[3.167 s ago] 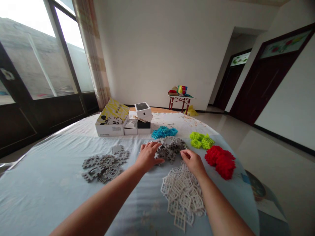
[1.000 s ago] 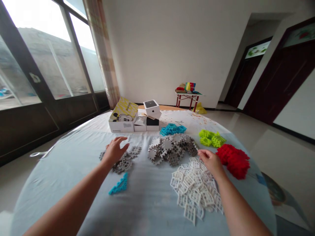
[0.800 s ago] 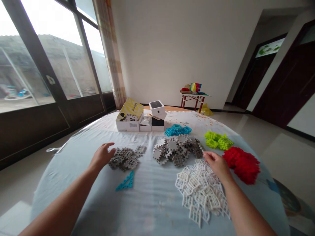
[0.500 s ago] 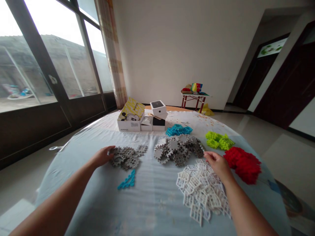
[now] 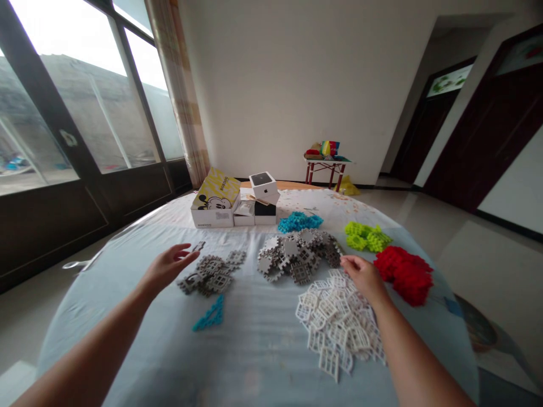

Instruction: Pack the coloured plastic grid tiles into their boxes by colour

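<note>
My left hand (image 5: 169, 265) is raised just above the smaller grey pile, its fingers closed on the edge of a grey building tile (image 5: 198, 247). Beneath it lies the smaller pile of grey latticed tiles (image 5: 212, 275) with toothed edges. A blue triangular piece (image 5: 210, 316) rests nearer to me. On the other side, my right hand (image 5: 362, 274) is pinched beside the larger heap of grey tiles (image 5: 292, 257), above the far edge of the white window-like pieces (image 5: 333, 316). What its fingertips hold, if anything, cannot be made out.
Red pieces (image 5: 405, 274), lime green pieces (image 5: 368, 236) and blue pieces (image 5: 299, 221) form separate piles on the cloth-covered round table (image 5: 250, 362). A yellow-and-white box (image 5: 216, 198) and a white phone box (image 5: 263, 185) stand at the back.
My left hand has lifted from the smaller pile with a grey building tile in it. My right hand stays by the large grey heap. The whole view has shifted slightly.
</note>
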`<state>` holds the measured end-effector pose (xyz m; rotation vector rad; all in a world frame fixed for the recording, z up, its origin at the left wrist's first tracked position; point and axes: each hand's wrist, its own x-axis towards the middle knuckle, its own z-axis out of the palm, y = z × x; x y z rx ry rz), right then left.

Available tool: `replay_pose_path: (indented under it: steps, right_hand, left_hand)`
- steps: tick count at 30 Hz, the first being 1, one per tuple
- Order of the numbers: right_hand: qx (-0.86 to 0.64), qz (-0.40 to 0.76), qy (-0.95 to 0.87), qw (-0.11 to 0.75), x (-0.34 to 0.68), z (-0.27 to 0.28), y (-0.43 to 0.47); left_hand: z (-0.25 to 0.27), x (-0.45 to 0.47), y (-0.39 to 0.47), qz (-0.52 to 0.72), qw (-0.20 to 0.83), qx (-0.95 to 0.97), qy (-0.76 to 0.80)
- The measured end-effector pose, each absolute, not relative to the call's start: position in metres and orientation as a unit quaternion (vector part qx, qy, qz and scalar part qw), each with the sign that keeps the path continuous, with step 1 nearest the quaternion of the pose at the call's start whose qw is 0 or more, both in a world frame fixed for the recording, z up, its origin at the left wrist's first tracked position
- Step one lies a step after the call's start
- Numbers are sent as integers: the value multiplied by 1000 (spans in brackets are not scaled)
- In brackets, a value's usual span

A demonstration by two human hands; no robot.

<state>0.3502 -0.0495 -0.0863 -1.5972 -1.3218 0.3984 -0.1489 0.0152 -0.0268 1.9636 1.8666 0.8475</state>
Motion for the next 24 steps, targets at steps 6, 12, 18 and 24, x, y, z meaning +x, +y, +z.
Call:
replay_pose_path:
  steps: [6, 12, 18, 24]
  right_hand:
    - [-658, 167, -545, 491, 350, -86, -49]
    - [-659, 172, -547, 486, 354, -89, -45]
    - [-657, 154, -554, 488, 357, -87, -47]
    - [-661, 142, -562, 477, 358, -86, -47]
  left_hand:
    - [-13, -47, -3, 292, 150, 770, 547]
    - [-9, 42, 3, 317, 133, 817, 463]
    - [-13, 67, 22, 353, 114, 816, 443]
    - [-12, 3, -1, 337, 92, 811, 470]
